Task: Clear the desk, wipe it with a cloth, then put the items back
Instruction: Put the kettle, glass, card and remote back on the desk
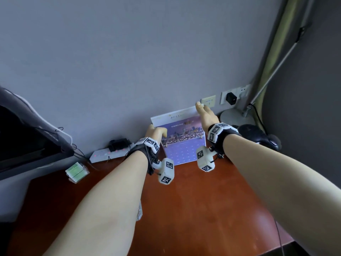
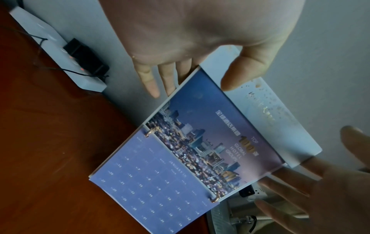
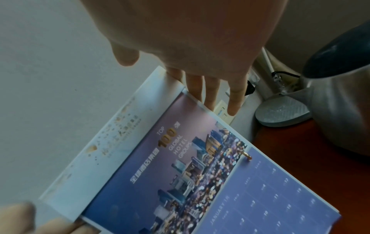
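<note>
A desk calendar (image 1: 184,143) with a purple city picture and a January grid stands at the back of the red-brown desk (image 1: 193,200), leaning on the wall. My left hand (image 1: 156,131) is at its upper left edge. In the left wrist view the calendar (image 2: 180,158) has the left hand's (image 2: 190,88) straight fingers behind that edge and the thumb in front. My right hand (image 1: 204,112) is at the upper right corner. In the right wrist view its (image 3: 174,82) straight fingers lie beside the calendar's (image 3: 200,174) right edge, thumb apart.
A white power strip (image 1: 110,153) with a black plug lies along the wall to the left. A dark-lidded metal kettle (image 1: 258,133) and a round grey lamp base (image 1: 237,116) stand to the right. Wall sockets (image 1: 234,96) are behind. Small packets (image 1: 76,171) lie by a dark monitor (image 1: 27,135).
</note>
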The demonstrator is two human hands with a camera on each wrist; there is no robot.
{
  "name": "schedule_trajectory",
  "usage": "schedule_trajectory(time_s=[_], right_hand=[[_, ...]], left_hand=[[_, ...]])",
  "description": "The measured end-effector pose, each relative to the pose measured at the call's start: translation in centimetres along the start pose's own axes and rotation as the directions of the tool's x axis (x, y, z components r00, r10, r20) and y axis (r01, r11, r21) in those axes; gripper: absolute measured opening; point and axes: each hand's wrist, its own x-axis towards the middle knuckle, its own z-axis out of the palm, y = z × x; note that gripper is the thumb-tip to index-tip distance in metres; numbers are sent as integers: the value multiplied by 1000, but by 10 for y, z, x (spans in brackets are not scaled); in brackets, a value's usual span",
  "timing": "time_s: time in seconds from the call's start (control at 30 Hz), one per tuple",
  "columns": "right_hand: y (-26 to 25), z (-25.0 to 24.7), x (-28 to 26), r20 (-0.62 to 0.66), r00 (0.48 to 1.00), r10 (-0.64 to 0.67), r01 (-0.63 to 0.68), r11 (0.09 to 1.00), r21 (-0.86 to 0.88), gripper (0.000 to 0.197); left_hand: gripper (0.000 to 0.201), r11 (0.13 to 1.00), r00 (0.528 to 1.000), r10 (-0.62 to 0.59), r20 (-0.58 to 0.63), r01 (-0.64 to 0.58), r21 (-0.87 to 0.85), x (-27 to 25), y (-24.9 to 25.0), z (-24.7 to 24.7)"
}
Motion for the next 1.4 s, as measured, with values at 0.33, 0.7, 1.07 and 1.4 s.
schedule_trajectory(time_s=[0.33, 0.7, 1.07, 1.4], right_hand=[[10, 4, 74, -52, 997, 60, -57, 997, 58, 66], [79, 21, 72, -21, 990, 142, -138, 982, 129, 75], [96, 9, 107, -16, 992, 125, -123, 987, 105, 96], [83, -20, 119, -122, 983, 134, -110, 976, 189, 88]], left_hand=[[53, 998, 999, 35, -2, -35, -56, 54, 0, 33], [89, 993, 992, 100, 82, -95, -64, 57, -43, 49], [97, 994, 985, 102, 141, -98, -38, 72, -47, 68], [108, 996, 968, 85, 235, -80, -31, 74, -24, 108]])
